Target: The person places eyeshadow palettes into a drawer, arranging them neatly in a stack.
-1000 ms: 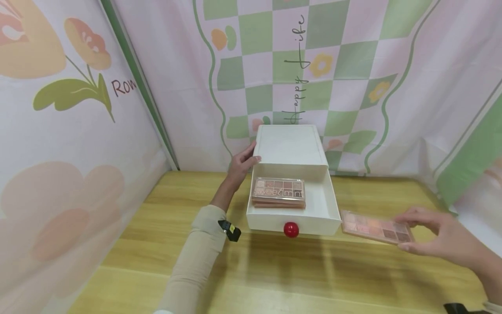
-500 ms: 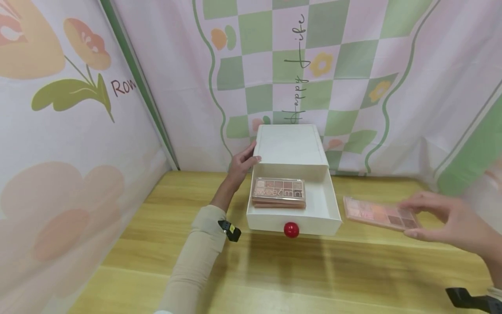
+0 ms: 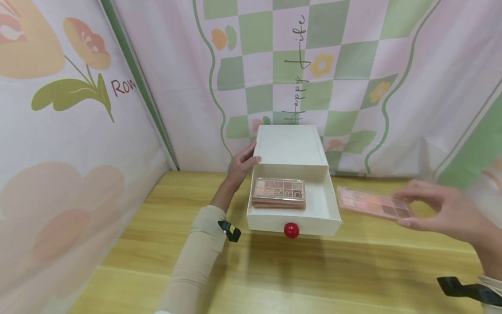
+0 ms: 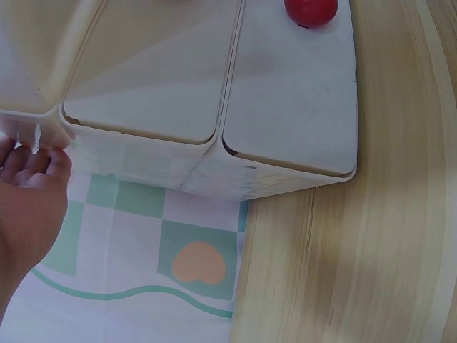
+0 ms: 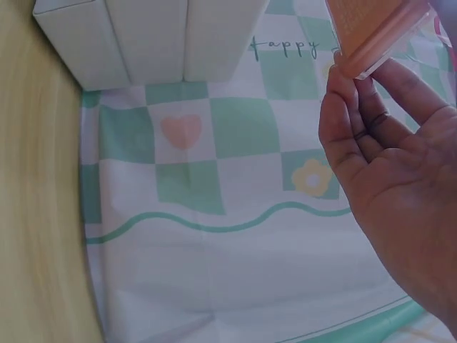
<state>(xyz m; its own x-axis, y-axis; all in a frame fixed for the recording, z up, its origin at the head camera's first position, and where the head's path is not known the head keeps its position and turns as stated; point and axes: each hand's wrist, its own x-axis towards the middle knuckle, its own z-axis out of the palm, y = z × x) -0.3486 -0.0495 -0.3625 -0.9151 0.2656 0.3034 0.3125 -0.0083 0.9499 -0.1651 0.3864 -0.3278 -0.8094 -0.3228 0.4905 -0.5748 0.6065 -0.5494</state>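
Note:
In the head view a white drawer box [image 3: 291, 144] stands with its top drawer [image 3: 294, 223] pulled out. Inside the drawer, on the left, lies a stack of eyeshadow palettes [image 3: 278, 192]; the top one has a clear lid lettered "sweet mint". My left hand [image 3: 240, 168] rests on the box's left side, its fingertips touching the wall in the left wrist view. To the right of the drawer, my right hand [image 3: 441, 211] pinches a pinkish eyeshadow palette [image 3: 374, 203] by its right end, thumb nearer me. That palette is held up off the table, its shades facing up.
A red round knob [image 3: 291, 230] sticks out from the drawer front. More closed drawers [image 4: 293, 93] sit below it in the left wrist view. The wooden table [image 3: 274, 274] extends in front. A checkered cloth [image 3: 259, 69] hangs behind the box.
The right hand has raised the palette, moving it away from me and then slightly left toward the drawer. Left hand, box and stacked palettes have stayed put.

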